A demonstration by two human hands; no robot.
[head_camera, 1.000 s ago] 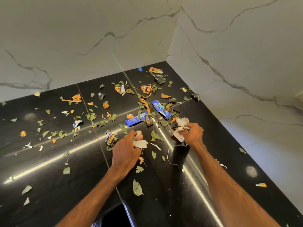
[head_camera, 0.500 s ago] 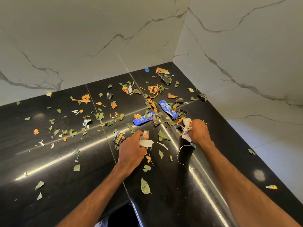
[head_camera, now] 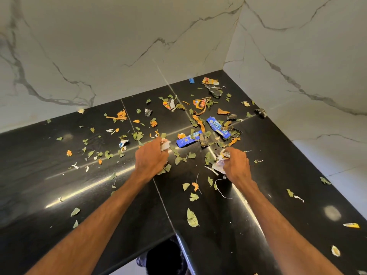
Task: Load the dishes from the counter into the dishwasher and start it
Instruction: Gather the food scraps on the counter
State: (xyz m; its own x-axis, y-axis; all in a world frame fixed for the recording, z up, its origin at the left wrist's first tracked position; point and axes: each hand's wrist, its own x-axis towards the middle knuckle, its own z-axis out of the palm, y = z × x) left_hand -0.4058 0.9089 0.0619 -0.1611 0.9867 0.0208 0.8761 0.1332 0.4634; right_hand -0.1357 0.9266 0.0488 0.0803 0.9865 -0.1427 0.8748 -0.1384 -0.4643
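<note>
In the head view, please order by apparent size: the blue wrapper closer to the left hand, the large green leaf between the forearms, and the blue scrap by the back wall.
1. blue wrapper, largest.
2. green leaf, somewhat smaller, though nearer the camera.
3. blue scrap, smallest; also farthest, so its true size is unsure.

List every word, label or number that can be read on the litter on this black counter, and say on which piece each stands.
"BTS", as far as I can tell, in white letters on the blue foil wrapper nearer the wall corner.
Too blurred to read: the print on the second blue foil wrapper beside it.
Too blurred to read: the print on the orange printed wrappers farther back.
</note>
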